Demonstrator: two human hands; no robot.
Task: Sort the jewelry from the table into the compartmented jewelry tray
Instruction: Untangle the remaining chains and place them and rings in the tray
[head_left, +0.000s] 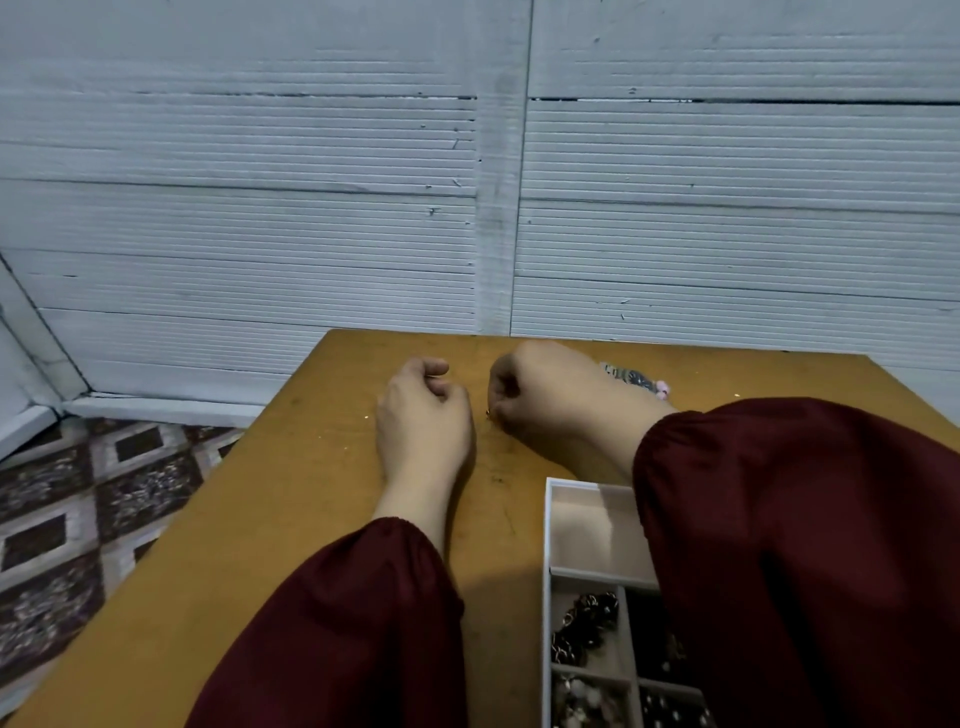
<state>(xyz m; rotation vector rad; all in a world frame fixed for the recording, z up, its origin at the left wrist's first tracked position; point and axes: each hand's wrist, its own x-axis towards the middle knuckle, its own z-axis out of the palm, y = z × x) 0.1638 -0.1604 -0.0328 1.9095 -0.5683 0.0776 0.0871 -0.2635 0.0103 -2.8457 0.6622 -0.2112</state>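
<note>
A white compartmented jewelry tray (547, 582) lies at the lower right of the wooden table (291, 519), half covered by my right sleeve. Its far compartment holds nothing I can see; nearer ones hold a dark beaded chain (584, 626) and other small pieces. My right hand (550, 400) rests curled on the table, fingertips pinched on a tiny dark piece of jewelry (488, 413). My left hand (423, 415) lies beside it, fingers loosely curled, nothing visible in it. A watch with a pink bit (636, 378) lies behind my right wrist.
The table's far edge meets a white ribbed wall (467, 208). Patterned floor tiles (78, 509) show past the table's left edge. My dark red sleeves (779, 545) cover much of the tray and the table's right side.
</note>
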